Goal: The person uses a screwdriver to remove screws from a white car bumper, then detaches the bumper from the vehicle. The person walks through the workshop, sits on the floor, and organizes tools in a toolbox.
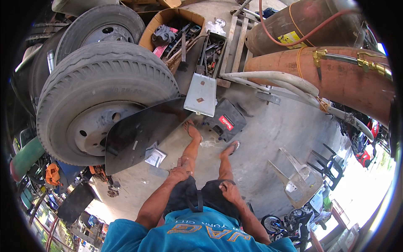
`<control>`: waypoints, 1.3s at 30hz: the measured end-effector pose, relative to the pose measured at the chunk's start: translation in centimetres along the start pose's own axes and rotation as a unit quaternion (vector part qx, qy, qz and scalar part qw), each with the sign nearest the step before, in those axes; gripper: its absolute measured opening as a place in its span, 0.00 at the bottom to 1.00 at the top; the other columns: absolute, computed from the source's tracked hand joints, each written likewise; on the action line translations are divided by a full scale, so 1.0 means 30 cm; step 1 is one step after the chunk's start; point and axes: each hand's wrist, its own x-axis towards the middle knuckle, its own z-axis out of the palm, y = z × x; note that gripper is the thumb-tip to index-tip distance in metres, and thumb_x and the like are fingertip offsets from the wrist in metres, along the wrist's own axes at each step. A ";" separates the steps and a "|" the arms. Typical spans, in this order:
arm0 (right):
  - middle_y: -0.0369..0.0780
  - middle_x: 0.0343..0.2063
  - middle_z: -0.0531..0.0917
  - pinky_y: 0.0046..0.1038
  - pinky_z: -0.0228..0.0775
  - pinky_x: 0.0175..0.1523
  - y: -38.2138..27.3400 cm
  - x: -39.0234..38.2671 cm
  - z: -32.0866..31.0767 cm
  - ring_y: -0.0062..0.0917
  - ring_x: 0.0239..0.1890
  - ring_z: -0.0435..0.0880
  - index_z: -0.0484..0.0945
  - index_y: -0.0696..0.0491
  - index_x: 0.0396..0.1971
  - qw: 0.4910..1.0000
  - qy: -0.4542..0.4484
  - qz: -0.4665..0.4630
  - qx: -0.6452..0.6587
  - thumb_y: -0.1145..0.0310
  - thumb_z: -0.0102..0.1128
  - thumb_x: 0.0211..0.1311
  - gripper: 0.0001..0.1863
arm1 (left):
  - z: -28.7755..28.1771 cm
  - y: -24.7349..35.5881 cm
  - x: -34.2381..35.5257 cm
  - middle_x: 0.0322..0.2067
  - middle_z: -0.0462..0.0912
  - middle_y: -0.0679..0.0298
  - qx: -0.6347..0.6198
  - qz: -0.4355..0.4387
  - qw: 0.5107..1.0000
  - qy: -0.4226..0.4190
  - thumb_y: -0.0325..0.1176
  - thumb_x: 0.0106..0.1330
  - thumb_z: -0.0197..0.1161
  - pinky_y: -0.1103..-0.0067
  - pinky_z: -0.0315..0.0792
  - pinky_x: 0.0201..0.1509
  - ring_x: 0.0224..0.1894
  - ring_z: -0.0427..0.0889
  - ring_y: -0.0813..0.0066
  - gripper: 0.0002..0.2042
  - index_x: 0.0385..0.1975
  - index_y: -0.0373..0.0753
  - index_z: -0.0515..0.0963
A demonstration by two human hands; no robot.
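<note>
My left hand [179, 173] lies over my left knee, its fingers stretched along the leg, holding nothing that I can see. On the right thigh of my dark shorts [210, 195] rests my right hand [230, 191]; its fingers are curled in, and whatever may be inside them is hidden. Beyond my feet, a dark tool case [228, 120] with a red label lies on the concrete floor. A light grey metal panel [200, 94] slopes next to it, below a tray of tools [214, 52]. Neither hand touches these things.
Large truck tyres [105, 80] stand at the left, with a dark curved sheet [138, 138] leaning against them. A cardboard box of tools [161, 21] is at the back. Gas cylinders [327, 69] lie on a white trolley [294, 86]. A plastic chair [300, 180] lies tipped at the right.
</note>
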 end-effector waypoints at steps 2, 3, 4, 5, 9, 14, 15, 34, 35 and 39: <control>0.53 0.42 0.86 0.49 0.75 0.53 -0.003 -0.006 0.012 0.55 0.48 0.84 0.81 0.55 0.42 0.999 -0.014 0.040 -0.010 0.61 0.60 0.68 0.13 | 0.010 -0.005 0.018 0.81 0.27 0.53 0.016 -0.010 1.000 -0.003 0.59 0.70 0.57 0.51 0.58 0.76 0.73 0.64 0.37 0.44 0.81 0.60 0.39; 0.52 0.44 0.86 0.49 0.75 0.54 -0.003 -0.009 0.017 0.55 0.49 0.83 0.82 0.55 0.43 0.998 -0.022 0.060 -0.015 0.61 0.60 0.69 0.13 | 0.016 -0.006 0.027 0.80 0.25 0.54 0.024 -0.015 1.000 -0.004 0.59 0.70 0.57 0.52 0.59 0.76 0.73 0.64 0.37 0.44 0.81 0.61 0.39; 0.52 0.44 0.86 0.49 0.75 0.54 0.004 -0.011 0.023 0.55 0.49 0.83 0.82 0.55 0.43 0.998 -0.023 0.057 -0.011 0.61 0.60 0.69 0.14 | 0.017 -0.003 0.028 0.81 0.26 0.55 0.016 -0.017 1.000 -0.006 0.58 0.71 0.57 0.49 0.57 0.75 0.74 0.62 0.37 0.44 0.81 0.62 0.39; 0.52 0.44 0.86 0.49 0.75 0.55 0.011 -0.012 0.028 0.55 0.49 0.83 0.82 0.55 0.43 0.998 -0.024 0.054 -0.007 0.60 0.60 0.69 0.14 | 0.018 0.001 0.030 0.81 0.26 0.55 0.009 -0.020 1.000 -0.008 0.58 0.71 0.57 0.47 0.56 0.75 0.75 0.60 0.37 0.43 0.80 0.63 0.40; 0.53 0.42 0.86 0.49 0.75 0.55 0.008 -0.003 0.031 0.55 0.48 0.83 0.82 0.55 0.44 0.998 -0.023 0.056 -0.007 0.60 0.60 0.69 0.14 | 0.007 0.022 0.034 0.81 0.24 0.58 0.006 -0.032 0.999 -0.017 0.58 0.70 0.57 0.45 0.56 0.75 0.75 0.58 0.35 0.42 0.80 0.67 0.42; 0.51 0.53 0.82 0.59 0.69 0.58 0.036 -0.005 0.040 0.52 0.60 0.77 0.81 0.51 0.51 0.989 -0.011 0.080 -0.121 0.60 0.63 0.66 0.17 | -0.027 0.057 0.022 0.80 0.19 0.57 0.011 -0.035 0.999 -0.023 0.63 0.65 0.61 0.48 0.58 0.76 0.74 0.59 0.34 0.47 0.80 0.67 0.40; 0.50 0.58 0.80 0.61 0.67 0.60 0.013 -0.016 0.023 0.51 0.64 0.75 0.80 0.51 0.54 0.979 -0.002 0.098 -0.178 0.59 0.64 0.66 0.20 | -0.036 0.064 0.017 0.80 0.19 0.57 0.004 -0.035 0.999 -0.024 0.64 0.64 0.62 0.48 0.58 0.76 0.75 0.58 0.34 0.48 0.80 0.67 0.41; 0.60 0.74 0.57 0.42 0.54 0.78 0.267 -0.042 0.081 0.56 0.75 0.58 0.60 0.46 0.76 0.967 -0.104 0.234 -0.011 0.41 0.61 0.65 0.45 | 0.028 0.032 0.108 0.80 0.33 0.46 0.012 0.027 0.999 0.026 0.61 0.66 0.62 0.53 0.50 0.80 0.80 0.39 0.38 0.44 0.80 0.57 0.50; 0.60 0.74 0.56 0.42 0.54 0.78 0.272 -0.044 0.080 0.56 0.75 0.58 0.60 0.46 0.76 0.966 -0.103 0.236 -0.013 0.41 0.61 0.65 0.45 | 0.052 0.022 0.128 0.80 0.34 0.47 0.018 0.030 0.999 0.033 0.61 0.67 0.62 0.53 0.50 0.80 0.80 0.38 0.40 0.44 0.79 0.56 0.50; 0.62 0.74 0.55 0.42 0.53 0.78 0.355 -0.042 0.079 0.57 0.75 0.58 0.59 0.46 0.76 0.970 -0.103 0.220 -0.014 0.40 0.61 0.64 0.46 | 0.155 0.008 0.174 0.80 0.35 0.50 0.021 0.043 0.997 0.061 0.59 0.69 0.60 0.48 0.49 0.79 0.81 0.34 0.41 0.40 0.78 0.55 0.55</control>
